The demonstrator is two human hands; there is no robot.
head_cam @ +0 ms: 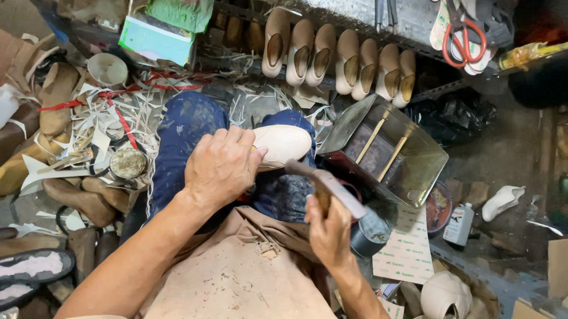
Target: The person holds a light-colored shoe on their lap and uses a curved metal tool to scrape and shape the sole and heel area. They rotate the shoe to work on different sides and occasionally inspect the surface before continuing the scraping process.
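Left hand (222, 167) — fingers curled down and closed over the heel end of a cream shoe (283, 144), pinning it on the lap; thumb lies along the near side.

Right hand (329, 233) — fingers wrapped shut round the wooden handle of a hammer (328, 185), its flat metal head raised at a slant, just beside the shoe and not touching it.

Cream shoe — rests across the knees, on blue trousers (184, 128). Long axis runs roughly left to right, toe pointing toward the person's right, at a slight tilt away from the body. The exposed toe lies up and left of the hammer head, near; the left hand is already on the shoe, the right is the nearer free striker.

Surroundings, outward:
- tan apron (242, 284) below both wrists
- open metal tin (385, 150) with two sticks inside, just right of the shoe
- dark round can (369, 233) beside the right wrist
- small round tin (128, 163) left of the knee, among pale leather offcuts (118, 119) (strewn over the floor)
- row of beige heeled shoes (341, 58) on a shelf ahead
- red-handled scissors (464, 37) top right
- white bottle (459, 223) and a white shoe last (501, 202) far right
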